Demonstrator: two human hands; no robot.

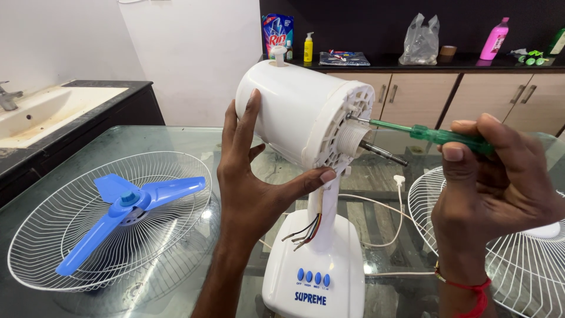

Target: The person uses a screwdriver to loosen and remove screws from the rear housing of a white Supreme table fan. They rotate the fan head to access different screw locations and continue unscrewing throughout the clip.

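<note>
Pinching the green screwdriver [435,136] in right hand [491,194] fingers, shaft lying level, tip leftward against the motor housing [294,115] front beside the shaft; left hand [256,182] spread wide, bracing that housing above the glass surface [176,138].

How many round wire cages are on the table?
2. One wire cage lies at the left with the blue fan blade on it; the other wire cage lies at the right, partly behind the right hand.
</note>
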